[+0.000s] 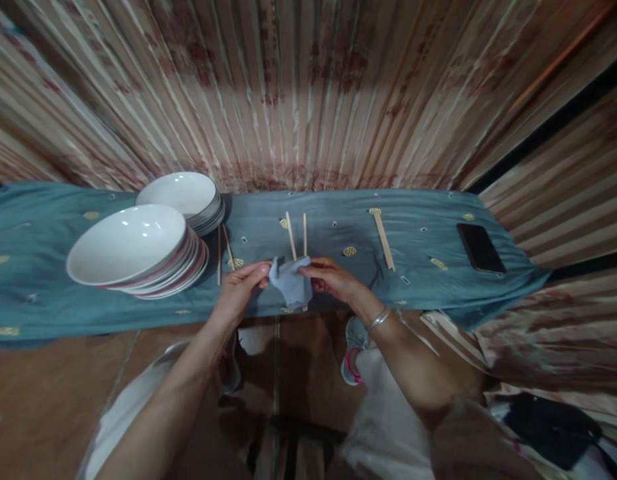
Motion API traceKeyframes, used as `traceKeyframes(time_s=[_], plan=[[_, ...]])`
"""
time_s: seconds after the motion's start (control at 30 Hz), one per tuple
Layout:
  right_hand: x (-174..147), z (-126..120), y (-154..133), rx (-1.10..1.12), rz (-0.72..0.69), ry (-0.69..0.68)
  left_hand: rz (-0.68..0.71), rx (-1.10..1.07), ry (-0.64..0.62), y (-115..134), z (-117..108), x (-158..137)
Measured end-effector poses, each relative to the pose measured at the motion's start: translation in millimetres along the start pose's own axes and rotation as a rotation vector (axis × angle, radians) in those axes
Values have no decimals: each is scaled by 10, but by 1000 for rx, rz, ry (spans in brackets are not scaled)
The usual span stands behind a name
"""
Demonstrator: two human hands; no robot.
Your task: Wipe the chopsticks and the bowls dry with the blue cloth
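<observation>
A small light-blue cloth (291, 283) hangs stretched between my two hands over the near edge of the table. My left hand (242, 285) pinches its left corner between thumb and fingers. At the opposite corner my right hand (333, 276), with a silver bracelet on the wrist, is closed on the fabric. Just beyond the cloth two wooden chopsticks (291, 235) lie apart on the tablecloth, their near parts partly hidden behind it. Another pair of chopsticks (229, 247) lies left of them, beyond my left hand.
A stack of large white bowls (133, 243) stands at the left, with a second bowl stack (181, 193) behind it. More chopsticks (383, 239) lie right of centre. A black phone (480, 248) rests near the right end of the blue-green tablecloth (333, 293). Pleated curtains (308, 100) hang behind.
</observation>
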State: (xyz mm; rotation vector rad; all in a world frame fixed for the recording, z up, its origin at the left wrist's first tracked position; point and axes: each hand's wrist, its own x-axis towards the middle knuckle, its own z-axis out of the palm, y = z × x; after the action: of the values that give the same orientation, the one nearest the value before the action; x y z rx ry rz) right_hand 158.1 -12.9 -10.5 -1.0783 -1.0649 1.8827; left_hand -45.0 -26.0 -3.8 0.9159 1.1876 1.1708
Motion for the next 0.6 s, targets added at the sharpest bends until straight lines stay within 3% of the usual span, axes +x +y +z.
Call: traceKeyframes(time_s=[0.23,0.4,0.6], plan=[[10,52,120,-199,38,-236,-31,-67,-40,-41,80,34],[35,54,164,-229,93,-324,-80,-76,-172,-44,55,51],[58,96,203,-262,136,-384,-170,-155,-103,-58,82,81]])
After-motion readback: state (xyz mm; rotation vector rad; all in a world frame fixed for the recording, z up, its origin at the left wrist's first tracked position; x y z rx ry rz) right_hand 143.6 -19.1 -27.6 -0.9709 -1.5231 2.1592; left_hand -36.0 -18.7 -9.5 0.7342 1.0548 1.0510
